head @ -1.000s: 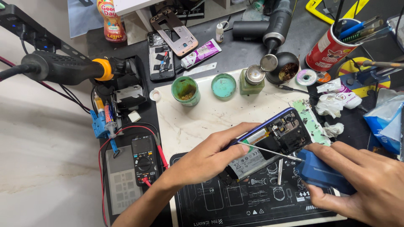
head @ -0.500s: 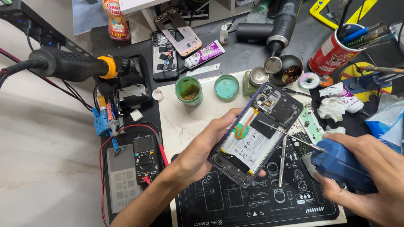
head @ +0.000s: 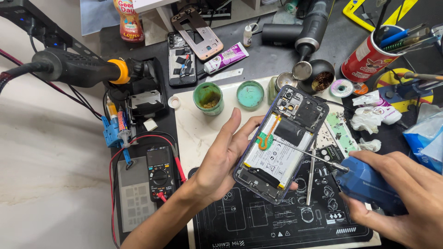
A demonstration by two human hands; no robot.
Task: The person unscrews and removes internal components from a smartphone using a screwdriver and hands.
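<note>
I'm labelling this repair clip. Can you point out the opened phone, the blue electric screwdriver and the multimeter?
opened phone (head: pixel 276 152): head view, on its white battery.
blue electric screwdriver (head: pixel 364 182): head view, on its blue body.
multimeter (head: pixel 160 174): head view, on its dial.

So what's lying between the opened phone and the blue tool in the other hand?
In the head view, the blue electric screwdriver's thin metal bit spans that gap to the opened phone; beneath it lie tweezers on the black repair mat.

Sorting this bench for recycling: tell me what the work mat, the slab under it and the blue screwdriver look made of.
Work mat: probably silicone rubber, matte black with white printed outlines.
Slab: looks like marble or a stone-look tile, glossy, pale with faint veins.
Blue screwdriver, in the right hand: matte plastic body, shiny metal shaft.
</note>
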